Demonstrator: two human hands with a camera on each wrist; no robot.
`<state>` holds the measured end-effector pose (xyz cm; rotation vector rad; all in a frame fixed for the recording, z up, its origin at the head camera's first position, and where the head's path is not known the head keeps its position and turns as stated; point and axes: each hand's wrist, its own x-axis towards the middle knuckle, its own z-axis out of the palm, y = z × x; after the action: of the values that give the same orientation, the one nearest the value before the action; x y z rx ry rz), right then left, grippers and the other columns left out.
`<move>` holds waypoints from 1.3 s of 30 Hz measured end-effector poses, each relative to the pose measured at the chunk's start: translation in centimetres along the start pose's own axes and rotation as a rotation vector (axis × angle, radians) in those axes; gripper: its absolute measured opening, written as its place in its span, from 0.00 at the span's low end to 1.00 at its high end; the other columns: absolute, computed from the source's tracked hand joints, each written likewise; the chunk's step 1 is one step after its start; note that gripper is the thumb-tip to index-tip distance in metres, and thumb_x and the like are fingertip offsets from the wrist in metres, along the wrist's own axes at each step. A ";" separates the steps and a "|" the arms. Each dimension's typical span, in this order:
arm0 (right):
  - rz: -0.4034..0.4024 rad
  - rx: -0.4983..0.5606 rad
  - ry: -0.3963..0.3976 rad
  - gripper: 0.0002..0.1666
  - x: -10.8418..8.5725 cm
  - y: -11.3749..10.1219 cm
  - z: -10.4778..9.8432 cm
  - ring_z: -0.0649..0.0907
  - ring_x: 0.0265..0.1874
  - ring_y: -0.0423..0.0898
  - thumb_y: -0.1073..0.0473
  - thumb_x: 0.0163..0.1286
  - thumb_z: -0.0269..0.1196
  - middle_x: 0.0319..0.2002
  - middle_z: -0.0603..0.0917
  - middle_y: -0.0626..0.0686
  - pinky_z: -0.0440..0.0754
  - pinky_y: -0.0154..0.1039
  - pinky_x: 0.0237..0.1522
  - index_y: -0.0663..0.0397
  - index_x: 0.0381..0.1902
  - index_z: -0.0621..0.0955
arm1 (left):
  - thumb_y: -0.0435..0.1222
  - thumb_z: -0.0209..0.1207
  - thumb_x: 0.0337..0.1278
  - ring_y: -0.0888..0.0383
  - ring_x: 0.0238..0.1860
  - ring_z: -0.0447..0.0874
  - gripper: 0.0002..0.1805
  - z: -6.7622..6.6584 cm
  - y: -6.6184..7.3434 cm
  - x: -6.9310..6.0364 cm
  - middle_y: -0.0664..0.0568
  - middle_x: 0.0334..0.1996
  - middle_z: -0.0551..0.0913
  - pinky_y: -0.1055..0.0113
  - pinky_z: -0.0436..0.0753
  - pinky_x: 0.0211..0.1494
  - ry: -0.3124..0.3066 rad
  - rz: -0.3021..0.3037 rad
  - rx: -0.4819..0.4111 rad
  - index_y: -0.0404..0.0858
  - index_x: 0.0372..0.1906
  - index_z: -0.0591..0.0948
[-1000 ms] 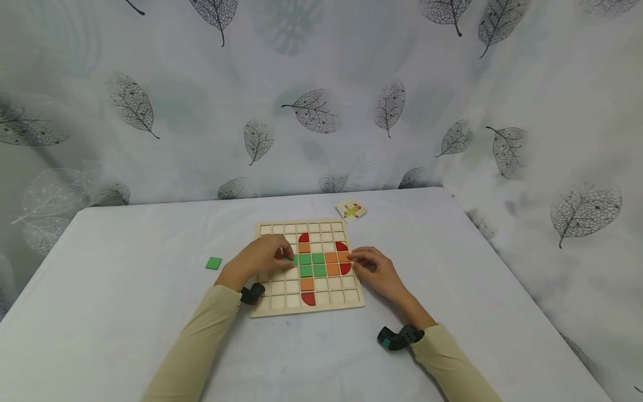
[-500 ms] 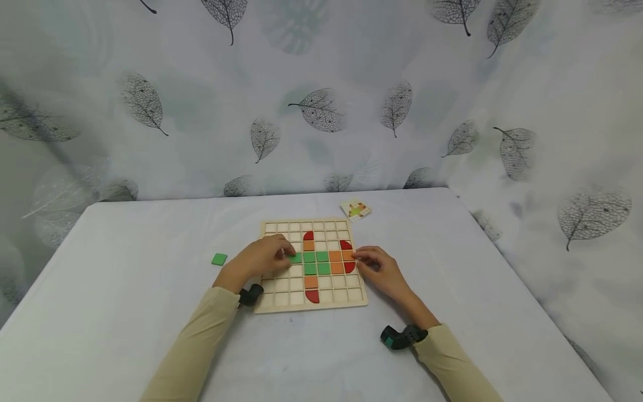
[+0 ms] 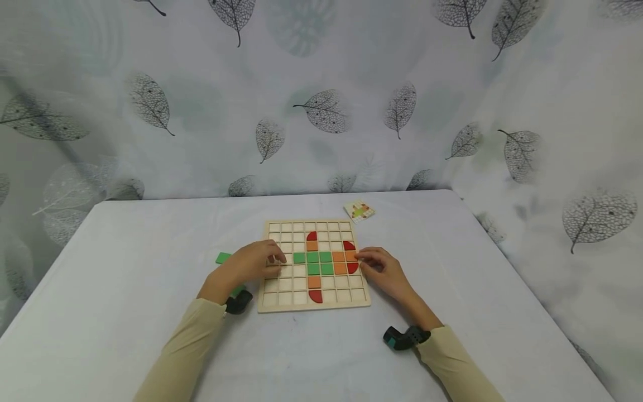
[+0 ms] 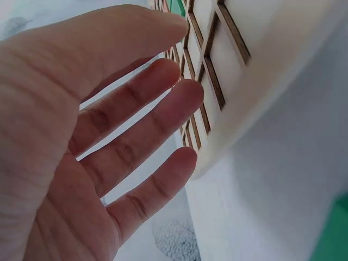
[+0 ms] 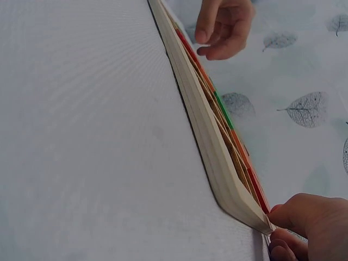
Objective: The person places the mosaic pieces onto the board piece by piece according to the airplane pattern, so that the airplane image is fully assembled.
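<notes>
A wooden grid board lies on the table with green, orange and red tiles set in its squares. My left hand hovers over the board's left side, fingers apart and holding nothing; its spread fingers also fill the left wrist view. The leftmost green tile of the pattern lies in its square, clear of that hand. With thumb and fingers, my right hand pinches the board's right edge. In the right wrist view the thumb sits at the board's corner.
A loose green tile lies left of the board, partly behind the left hand. Another green tile shows beside the left wrist. Behind the board lies a small pattern card. A leaf-print curtain hangs behind the table.
My left hand has let go of the leftmost green tile and drawn back to the left. The right hand keeps its place at the board's edge. The head view has shifted slightly.
</notes>
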<state>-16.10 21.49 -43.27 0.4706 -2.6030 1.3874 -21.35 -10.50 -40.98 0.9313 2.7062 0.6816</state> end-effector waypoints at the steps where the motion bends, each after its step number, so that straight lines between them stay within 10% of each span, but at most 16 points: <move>1: 0.002 -0.001 0.000 0.13 0.0 0.0 0.0 0.81 0.40 0.59 0.74 0.65 0.61 0.51 0.79 0.68 0.80 0.42 0.43 0.73 0.48 0.81 | 0.33 0.65 0.59 0.56 0.41 0.80 0.07 0.0 -0.1 -0.2 0.53 0.40 0.81 0.61 0.79 0.47 0.000 0.002 -0.004 0.39 0.42 0.85; 12: 0.018 -0.003 0.011 0.13 0.4 4.2 0.9 0.81 0.41 0.52 0.70 0.66 0.63 0.52 0.80 0.62 0.79 0.37 0.44 0.65 0.49 0.83 | 0.30 0.62 0.58 0.55 0.41 0.80 0.06 -0.3 -1.2 -2.4 0.53 0.40 0.82 0.61 0.79 0.47 0.027 0.041 -0.017 0.37 0.40 0.85; 20: 0.009 0.009 0.013 0.13 0.3 3.5 0.8 0.81 0.40 0.54 0.71 0.66 0.62 0.51 0.80 0.64 0.78 0.35 0.42 0.67 0.48 0.83 | 0.32 0.64 0.57 0.57 0.40 0.79 0.07 -0.6 -2.2 -3.6 0.56 0.39 0.82 0.62 0.79 0.45 0.022 0.012 -0.033 0.38 0.41 0.85; 39: -0.004 0.019 0.007 0.14 0.4 4.8 1.0 0.81 0.41 0.51 0.69 0.66 0.63 0.52 0.80 0.60 0.78 0.33 0.44 0.63 0.50 0.83 | 0.39 0.69 0.52 0.54 0.43 0.77 0.18 -1.8 -5.1 -6.6 0.52 0.43 0.83 0.64 0.79 0.45 -0.092 -0.066 -0.322 0.37 0.48 0.83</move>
<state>-18.12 23.09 -47.43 0.4720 -2.5838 1.4111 -19.46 -18.81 -41.58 0.7692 2.4366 0.9968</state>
